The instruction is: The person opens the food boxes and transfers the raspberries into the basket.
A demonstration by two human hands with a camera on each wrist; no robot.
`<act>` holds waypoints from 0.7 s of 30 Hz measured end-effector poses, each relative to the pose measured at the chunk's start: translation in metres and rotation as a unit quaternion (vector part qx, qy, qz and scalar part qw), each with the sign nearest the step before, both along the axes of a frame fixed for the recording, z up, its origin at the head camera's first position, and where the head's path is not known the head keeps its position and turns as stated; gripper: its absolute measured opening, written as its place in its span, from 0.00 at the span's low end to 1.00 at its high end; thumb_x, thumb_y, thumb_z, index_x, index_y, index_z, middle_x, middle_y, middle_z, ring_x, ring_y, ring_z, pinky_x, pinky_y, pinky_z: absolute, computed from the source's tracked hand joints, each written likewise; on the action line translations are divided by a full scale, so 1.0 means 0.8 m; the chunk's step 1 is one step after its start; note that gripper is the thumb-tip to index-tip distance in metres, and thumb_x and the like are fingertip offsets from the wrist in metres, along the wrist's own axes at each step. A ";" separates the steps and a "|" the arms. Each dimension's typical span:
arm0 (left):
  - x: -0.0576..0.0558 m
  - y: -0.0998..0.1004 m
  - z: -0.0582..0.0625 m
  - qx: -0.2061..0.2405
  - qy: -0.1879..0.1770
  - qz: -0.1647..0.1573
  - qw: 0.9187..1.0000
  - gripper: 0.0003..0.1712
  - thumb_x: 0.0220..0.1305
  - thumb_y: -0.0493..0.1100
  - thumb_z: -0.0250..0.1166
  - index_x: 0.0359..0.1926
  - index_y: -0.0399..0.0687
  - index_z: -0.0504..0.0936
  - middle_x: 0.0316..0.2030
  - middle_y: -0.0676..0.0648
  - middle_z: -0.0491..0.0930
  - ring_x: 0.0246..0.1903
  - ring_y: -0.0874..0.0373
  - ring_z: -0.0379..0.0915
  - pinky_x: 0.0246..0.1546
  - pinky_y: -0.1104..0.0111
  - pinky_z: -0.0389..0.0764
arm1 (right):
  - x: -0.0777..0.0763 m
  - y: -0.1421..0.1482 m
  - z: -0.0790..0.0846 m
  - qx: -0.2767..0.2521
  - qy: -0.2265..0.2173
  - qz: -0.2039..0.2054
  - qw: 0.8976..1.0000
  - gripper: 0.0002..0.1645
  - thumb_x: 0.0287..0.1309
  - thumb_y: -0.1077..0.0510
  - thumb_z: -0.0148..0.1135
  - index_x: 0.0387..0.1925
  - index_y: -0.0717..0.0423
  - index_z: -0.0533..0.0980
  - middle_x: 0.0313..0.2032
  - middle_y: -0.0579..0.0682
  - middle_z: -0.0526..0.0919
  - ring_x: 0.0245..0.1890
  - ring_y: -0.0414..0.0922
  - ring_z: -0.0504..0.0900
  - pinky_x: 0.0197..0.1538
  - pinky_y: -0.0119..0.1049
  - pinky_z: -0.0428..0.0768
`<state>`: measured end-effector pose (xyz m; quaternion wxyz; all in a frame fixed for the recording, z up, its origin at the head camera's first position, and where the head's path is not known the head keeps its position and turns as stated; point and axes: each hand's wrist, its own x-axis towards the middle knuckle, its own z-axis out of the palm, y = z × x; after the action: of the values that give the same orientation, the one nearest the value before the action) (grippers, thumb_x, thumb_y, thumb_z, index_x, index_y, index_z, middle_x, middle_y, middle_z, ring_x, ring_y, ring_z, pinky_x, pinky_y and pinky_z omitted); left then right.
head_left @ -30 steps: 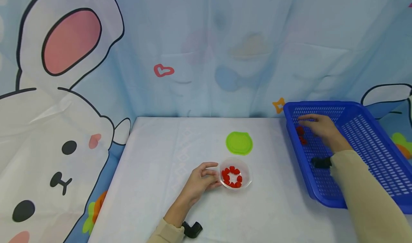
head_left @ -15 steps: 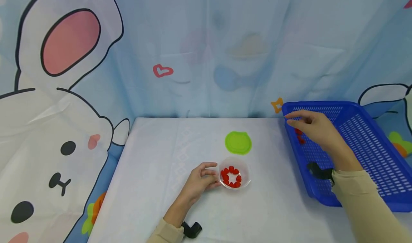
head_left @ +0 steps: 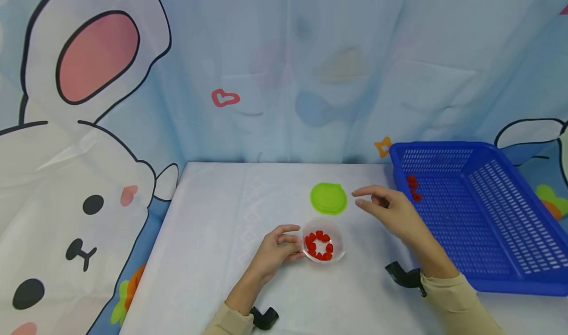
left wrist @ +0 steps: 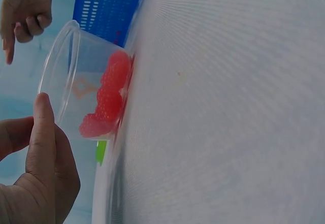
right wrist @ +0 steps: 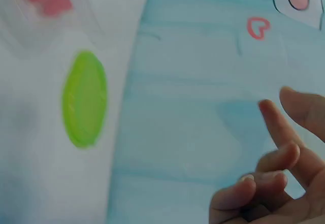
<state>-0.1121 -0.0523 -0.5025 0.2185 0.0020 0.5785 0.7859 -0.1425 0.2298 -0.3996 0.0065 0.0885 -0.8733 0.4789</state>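
Note:
A clear plastic cup [head_left: 339, 246] stands on the white-covered table with several red raspberries [left wrist: 109, 104] on its bottom. My left hand [head_left: 277, 250] holds the cup's left side, fingers at the rim and wall. Behind the cup lies a bright green lid [head_left: 328, 199], flat on the cloth. Right of the lid, above the table, is my right hand [head_left: 392, 212], thumb and index finger apart; nothing shows between them. In the right wrist view its other fingers [right wrist: 271, 181] are bent.
A blue perforated basket [head_left: 483, 226] stands at the right, with a few red raspberries [head_left: 412, 181] near its left wall. A black wrist mount [head_left: 404, 277] juts from the right sleeve, another mount [head_left: 265, 318] from the left. A printed curtain [head_left: 266, 78] hangs behind the table.
My right hand has come out of the blue basket, moving left over its edge to beside the green lid. The left hand and the cup stay in place.

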 end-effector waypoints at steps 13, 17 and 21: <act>0.001 0.001 -0.002 -0.002 0.002 0.000 1.000 0.22 0.57 0.31 0.63 0.54 0.41 0.72 0.38 0.38 0.74 0.34 0.49 0.78 0.41 0.56 0.80 | 0.007 -0.050 -0.096 -0.060 -0.034 0.004 0.998 0.14 0.52 0.43 0.65 0.41 0.40 0.81 0.32 0.51 0.69 0.37 0.47 0.63 0.33 0.39 0.62; 0.000 0.001 -0.001 -0.005 0.001 0.002 1.000 0.22 0.57 0.31 0.63 0.54 0.41 0.71 0.39 0.38 0.74 0.34 0.49 0.79 0.40 0.57 0.80 | 0.006 -0.060 -0.114 -0.069 -0.050 0.003 0.996 0.13 0.51 0.46 0.67 0.39 0.43 0.82 0.37 0.51 0.70 0.40 0.48 0.62 0.35 0.40 0.62; 0.000 0.001 -0.001 -0.007 0.001 0.002 1.000 0.22 0.58 0.31 0.63 0.54 0.41 0.71 0.39 0.37 0.74 0.34 0.49 0.78 0.40 0.58 0.81 | 0.005 -0.071 -0.124 -0.053 -0.054 0.001 0.997 0.10 0.50 0.50 0.69 0.36 0.45 0.83 0.37 0.52 0.69 0.40 0.49 0.61 0.35 0.39 0.63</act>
<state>-0.1121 -0.0518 -0.5031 0.2166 -0.0001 0.5841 0.7823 -0.1384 0.1732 -0.4986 -0.0368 0.0629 -0.8459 0.5283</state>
